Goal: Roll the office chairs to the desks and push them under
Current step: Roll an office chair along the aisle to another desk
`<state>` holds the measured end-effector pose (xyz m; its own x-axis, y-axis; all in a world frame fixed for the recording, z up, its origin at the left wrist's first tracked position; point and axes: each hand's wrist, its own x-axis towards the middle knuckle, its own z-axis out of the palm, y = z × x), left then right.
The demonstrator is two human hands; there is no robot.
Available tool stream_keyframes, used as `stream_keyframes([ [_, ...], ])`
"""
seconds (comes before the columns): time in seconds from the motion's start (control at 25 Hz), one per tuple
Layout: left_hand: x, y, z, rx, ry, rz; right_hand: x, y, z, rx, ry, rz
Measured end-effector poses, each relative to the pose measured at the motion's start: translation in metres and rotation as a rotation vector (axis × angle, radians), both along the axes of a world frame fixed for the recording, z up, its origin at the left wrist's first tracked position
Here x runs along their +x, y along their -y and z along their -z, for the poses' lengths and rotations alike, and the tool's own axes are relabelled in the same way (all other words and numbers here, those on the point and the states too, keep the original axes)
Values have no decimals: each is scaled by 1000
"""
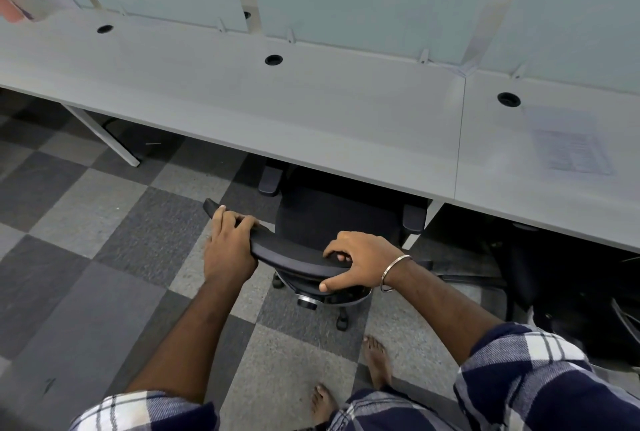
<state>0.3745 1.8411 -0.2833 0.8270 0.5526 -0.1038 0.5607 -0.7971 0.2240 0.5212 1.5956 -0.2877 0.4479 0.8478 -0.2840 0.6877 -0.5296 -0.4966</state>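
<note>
Head view: both hands grip the top edge of the backrest of a black office chair (332,219). Left hand (230,247) wraps the left end of that edge, fingers curled over the top. Right hand (360,264) clasps the right end, fingers over the front, thumb along the rear face. A metal bangle (398,271) sits on the right wrist. Chair seat lies directly ahead of the hands, its front part and both armrests already beneath the edge of the grey worktop (311,111). Chair base and castors rest on checkered carpet (104,222) below the hands. A second dark chair (540,278), apparently also under the worktop, stands to the right; its shape is poorly resolved. Frosted divider panels (363,4) stand along the worktop's far edge.
</note>
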Motion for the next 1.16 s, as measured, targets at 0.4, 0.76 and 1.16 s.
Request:
stream_keyframes([
  [0.4,-48,13,-5,39,3,74,-46,16,3,281,-468,254],
  [0.76,-95,16,-11,4,-13,85,-24,38,18,302,-865,627],
  [1.16,-90,19,-19,-13,-104,25,83,167,133,-84,-525,1230],
])
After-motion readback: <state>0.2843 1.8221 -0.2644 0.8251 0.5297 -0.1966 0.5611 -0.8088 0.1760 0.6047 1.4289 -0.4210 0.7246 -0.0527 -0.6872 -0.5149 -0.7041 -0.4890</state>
